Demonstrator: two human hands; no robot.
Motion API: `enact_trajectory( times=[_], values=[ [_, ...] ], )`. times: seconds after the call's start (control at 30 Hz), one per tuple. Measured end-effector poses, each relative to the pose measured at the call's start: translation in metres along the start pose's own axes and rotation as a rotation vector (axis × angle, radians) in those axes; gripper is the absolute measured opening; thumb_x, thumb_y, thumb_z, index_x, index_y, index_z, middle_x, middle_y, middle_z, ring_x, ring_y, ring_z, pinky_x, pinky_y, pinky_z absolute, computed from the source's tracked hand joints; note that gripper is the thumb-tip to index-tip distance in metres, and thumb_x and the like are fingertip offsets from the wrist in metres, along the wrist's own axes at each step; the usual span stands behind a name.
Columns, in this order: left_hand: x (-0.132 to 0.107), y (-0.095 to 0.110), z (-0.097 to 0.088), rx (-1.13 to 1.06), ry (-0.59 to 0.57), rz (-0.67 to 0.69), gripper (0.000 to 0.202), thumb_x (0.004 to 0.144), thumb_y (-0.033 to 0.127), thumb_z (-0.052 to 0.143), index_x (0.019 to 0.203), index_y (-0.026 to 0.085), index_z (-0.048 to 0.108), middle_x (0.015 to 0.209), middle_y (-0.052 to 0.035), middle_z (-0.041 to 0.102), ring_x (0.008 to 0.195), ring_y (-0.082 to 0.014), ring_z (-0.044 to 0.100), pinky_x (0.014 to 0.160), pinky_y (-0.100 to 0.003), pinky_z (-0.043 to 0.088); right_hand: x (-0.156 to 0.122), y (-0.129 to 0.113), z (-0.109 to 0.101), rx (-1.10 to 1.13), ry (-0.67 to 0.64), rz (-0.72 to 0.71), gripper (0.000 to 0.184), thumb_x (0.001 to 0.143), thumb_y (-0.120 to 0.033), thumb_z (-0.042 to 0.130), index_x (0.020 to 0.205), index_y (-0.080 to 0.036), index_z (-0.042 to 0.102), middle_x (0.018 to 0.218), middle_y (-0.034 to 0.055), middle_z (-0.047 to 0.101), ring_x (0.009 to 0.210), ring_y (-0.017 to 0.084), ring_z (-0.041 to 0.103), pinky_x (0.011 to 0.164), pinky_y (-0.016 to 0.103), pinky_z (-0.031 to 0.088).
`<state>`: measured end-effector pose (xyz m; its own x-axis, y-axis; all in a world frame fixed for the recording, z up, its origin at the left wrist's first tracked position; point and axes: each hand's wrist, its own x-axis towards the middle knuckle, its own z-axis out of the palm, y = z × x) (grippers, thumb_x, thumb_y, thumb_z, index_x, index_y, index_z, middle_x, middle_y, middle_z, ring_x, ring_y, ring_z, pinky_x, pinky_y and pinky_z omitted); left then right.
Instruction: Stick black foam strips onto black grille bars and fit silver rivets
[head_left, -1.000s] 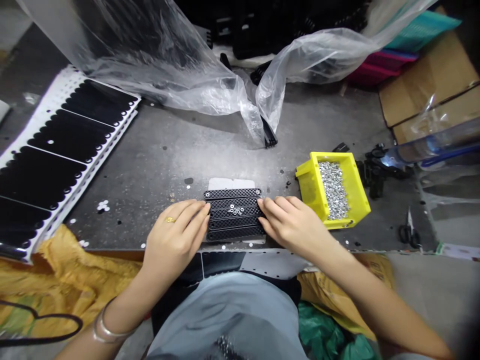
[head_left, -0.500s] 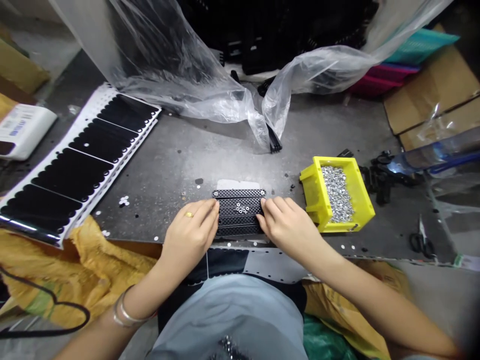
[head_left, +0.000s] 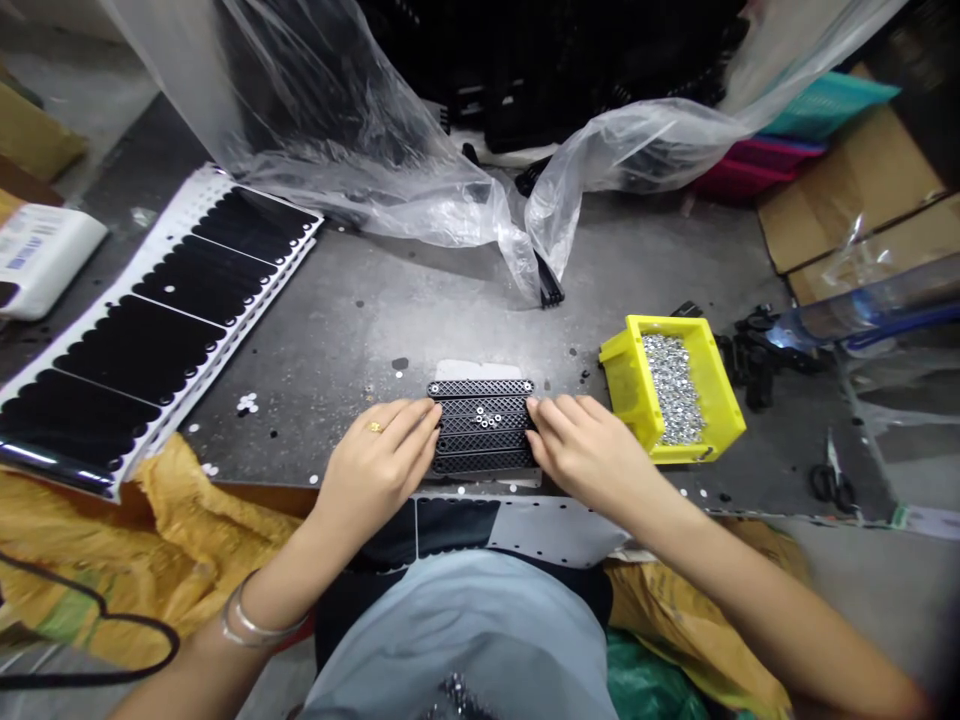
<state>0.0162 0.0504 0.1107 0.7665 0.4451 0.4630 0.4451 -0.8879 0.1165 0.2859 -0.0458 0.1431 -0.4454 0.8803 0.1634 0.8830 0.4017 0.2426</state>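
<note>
A set of black textured plastic strips [head_left: 481, 428] lies side by side on the grey table [head_left: 360, 320], with a few small silver nuts [head_left: 487, 420] resting on top. My left hand [head_left: 379, 463], wearing a gold ring, presses its fingertips against the strips' left ends. On the other side my right hand [head_left: 585, 450] rests its fingers against the right ends. Both hands have their fingers extended and close together, and they hold nothing else.
A yellow bin [head_left: 630, 385] full of silver nuts stands right of the strips. Sheets of black die-cut pads [head_left: 157, 330] lie at the left. Clear plastic bags [head_left: 390, 150] with black parts fill the back. Scissors [head_left: 829, 480] lie far right. Yellow sacking [head_left: 112, 550] hangs below the table edge.
The hands stay at the two ends of the strips. The view has shifted slightly, and both hands have made only small adjustments.
</note>
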Motion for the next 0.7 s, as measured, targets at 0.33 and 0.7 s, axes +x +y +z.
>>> enact_trajectory(
  times=[0.33,0.7],
  values=[
    [0.005,0.02,-0.007,0.041,-0.07,-0.116,0.03,0.098,0.018,0.06,0.125,0.009,0.069,0.12,-0.0157,0.076,0.11,-0.0301,0.069,0.095,-0.045,0.05,0.014,-0.006,-0.004,0.046,-0.027,0.101,0.026,0.102,-0.02,0.053,0.101,-0.004,0.074,0.082,0.0109,0.066,0.078,0.024,0.055,0.07,0.038,0.036],
    [0.0,-0.007,-0.01,0.1,-0.077,0.031,0.032,0.097,0.018,0.067,0.129,0.02,0.068,0.124,-0.0063,0.077,0.113,-0.0284,0.067,0.097,-0.043,0.046,-0.007,0.028,0.003,0.077,0.007,-0.088,0.031,0.105,-0.026,0.056,0.126,-0.008,0.069,0.106,0.0114,0.074,0.094,0.023,0.06,0.08,0.038,0.043]
  ],
)
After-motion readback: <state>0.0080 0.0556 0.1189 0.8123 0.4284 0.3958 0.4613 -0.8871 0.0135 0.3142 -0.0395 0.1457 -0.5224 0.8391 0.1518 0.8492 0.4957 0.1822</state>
